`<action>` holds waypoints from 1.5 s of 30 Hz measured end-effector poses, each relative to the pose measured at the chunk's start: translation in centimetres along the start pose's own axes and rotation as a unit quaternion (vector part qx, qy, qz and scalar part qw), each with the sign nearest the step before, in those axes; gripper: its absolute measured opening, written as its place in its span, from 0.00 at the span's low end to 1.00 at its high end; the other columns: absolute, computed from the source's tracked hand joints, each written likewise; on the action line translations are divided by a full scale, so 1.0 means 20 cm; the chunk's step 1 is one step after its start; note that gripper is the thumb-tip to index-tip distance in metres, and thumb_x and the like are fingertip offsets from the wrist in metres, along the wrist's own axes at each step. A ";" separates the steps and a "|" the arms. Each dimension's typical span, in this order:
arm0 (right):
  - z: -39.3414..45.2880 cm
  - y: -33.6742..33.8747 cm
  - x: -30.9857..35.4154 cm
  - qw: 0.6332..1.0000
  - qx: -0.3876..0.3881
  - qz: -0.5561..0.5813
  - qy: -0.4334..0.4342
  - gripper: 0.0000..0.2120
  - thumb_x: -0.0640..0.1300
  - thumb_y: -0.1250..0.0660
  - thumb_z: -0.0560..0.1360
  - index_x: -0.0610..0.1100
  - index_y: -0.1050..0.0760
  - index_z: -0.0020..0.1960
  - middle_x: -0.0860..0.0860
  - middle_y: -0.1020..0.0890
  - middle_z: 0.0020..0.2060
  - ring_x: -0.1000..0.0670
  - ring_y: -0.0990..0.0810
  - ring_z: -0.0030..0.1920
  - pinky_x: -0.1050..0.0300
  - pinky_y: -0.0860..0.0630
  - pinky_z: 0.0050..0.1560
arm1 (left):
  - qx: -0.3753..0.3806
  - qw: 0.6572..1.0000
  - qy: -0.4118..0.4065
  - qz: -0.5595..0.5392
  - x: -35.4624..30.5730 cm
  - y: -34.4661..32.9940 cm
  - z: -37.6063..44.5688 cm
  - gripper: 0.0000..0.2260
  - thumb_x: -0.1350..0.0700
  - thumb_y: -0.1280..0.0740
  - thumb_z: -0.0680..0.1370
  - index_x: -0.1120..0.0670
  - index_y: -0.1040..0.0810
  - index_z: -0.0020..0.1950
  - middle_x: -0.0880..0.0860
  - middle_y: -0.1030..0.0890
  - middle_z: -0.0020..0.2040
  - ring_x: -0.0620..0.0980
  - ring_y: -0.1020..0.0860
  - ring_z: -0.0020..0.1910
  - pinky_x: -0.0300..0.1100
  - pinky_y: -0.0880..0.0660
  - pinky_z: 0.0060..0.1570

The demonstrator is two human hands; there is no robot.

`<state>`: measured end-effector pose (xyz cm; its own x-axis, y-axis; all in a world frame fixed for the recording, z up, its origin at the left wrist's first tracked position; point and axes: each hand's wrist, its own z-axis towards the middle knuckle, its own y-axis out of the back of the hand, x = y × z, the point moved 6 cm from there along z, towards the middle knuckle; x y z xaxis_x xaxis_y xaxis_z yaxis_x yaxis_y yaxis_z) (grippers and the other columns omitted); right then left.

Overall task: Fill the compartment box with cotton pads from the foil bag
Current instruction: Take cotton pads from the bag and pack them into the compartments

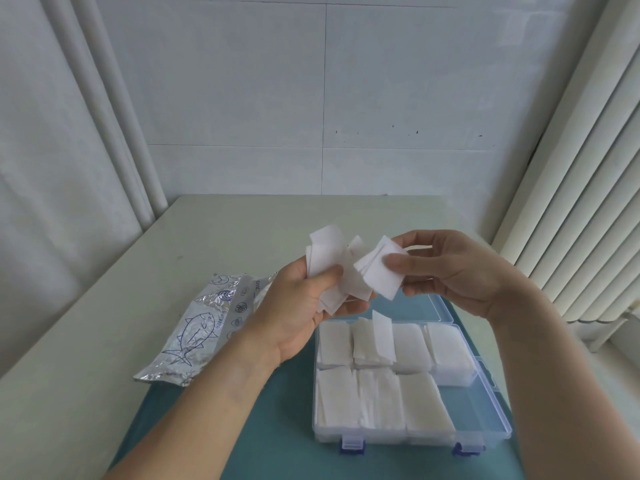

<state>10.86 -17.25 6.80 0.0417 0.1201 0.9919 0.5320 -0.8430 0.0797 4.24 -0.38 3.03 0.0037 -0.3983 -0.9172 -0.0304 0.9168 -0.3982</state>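
Head view: we hold both hands above the compartment box [485, 407]. Left hand [298, 306] grips a loose fan of cotton pads [329, 268]; right hand [450, 268] pinches a smaller stack [379, 271] between thumb and fingers, touching the fan. We judge we're splitting off a batch. Seven cells look filled, near-right cell bare, so filling is nearly done. Next: lower the stack squarely there, clear of the divider. One pad [382, 336] sticks up in the far row. Foil bag [204, 327] lies left on the table [214, 233], well apart; open room around.
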 end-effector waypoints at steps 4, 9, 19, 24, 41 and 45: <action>0.02 -0.04 -0.01 0.996 -0.034 -0.088 0.007 0.24 0.47 0.21 0.62 0.42 0.19 0.56 0.41 0.13 0.44 0.48 0.17 0.39 0.58 0.19 0.42 | 0.019 1.000 0.000 0.005 -0.01 -0.03 -0.01 0.09 0.63 0.39 0.82 0.58 0.19 0.55 0.59 0.15 0.52 0.56 0.16 0.49 0.52 0.17 0.47; 0.04 -0.05 -0.03 0.985 -0.052 -0.160 0.023 0.11 0.49 0.22 0.69 0.45 0.15 0.48 0.42 0.15 0.42 0.48 0.21 0.39 0.53 0.22 0.45 | 0.025 0.999 0.021 -0.018 -0.01 -0.03 -0.02 0.10 0.60 0.41 0.83 0.59 0.20 0.56 0.60 0.15 0.53 0.62 0.17 0.53 0.54 0.17 0.47; -0.03 0.00 0.05 0.999 -0.010 -0.028 0.032 0.11 0.44 0.24 0.65 0.41 0.18 0.45 0.38 0.15 0.45 0.44 0.17 0.41 0.57 0.20 0.40 | 0.013 1.000 0.026 0.010 -0.01 0.03 0.00 0.12 0.62 0.43 0.84 0.62 0.24 0.62 0.63 0.17 0.51 0.64 0.16 0.45 0.50 0.18 0.40; -0.02 -0.10 0.05 0.991 0.032 -0.123 0.037 0.13 0.49 0.22 0.63 0.42 0.15 0.44 0.38 0.15 0.43 0.46 0.19 0.40 0.55 0.21 0.42 | 0.117 0.987 0.087 0.071 0.02 -0.04 -0.05 0.15 0.56 0.45 0.84 0.59 0.21 0.62 0.63 0.17 0.54 0.64 0.17 0.46 0.45 0.24 0.33; 0.02 -0.17 0.07 0.940 -0.093 -0.300 0.132 0.13 0.52 0.20 0.67 0.48 0.18 0.44 0.53 0.15 0.32 0.54 0.17 0.32 0.61 0.23 0.37 | 0.127 0.981 0.090 0.113 0.04 -0.02 -0.04 0.20 0.46 0.48 0.84 0.55 0.20 0.59 0.65 0.17 0.50 0.60 0.20 0.35 0.40 0.41 0.25; 0.01 -0.10 0.09 0.946 -0.094 -0.275 0.140 0.11 0.49 0.20 0.67 0.45 0.18 0.43 0.52 0.16 0.32 0.54 0.18 0.31 0.65 0.26 0.34 | 0.101 0.984 0.082 0.122 0.03 0.00 -0.03 0.19 0.49 0.47 0.85 0.60 0.22 0.59 0.66 0.17 0.51 0.60 0.19 0.33 0.40 0.39 0.23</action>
<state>10.07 -15.16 8.34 -0.4378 0.4472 0.7800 0.2464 -0.7746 0.5825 3.56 -0.64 2.45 -0.1405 -0.1502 -0.9786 0.1883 0.9663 -0.1754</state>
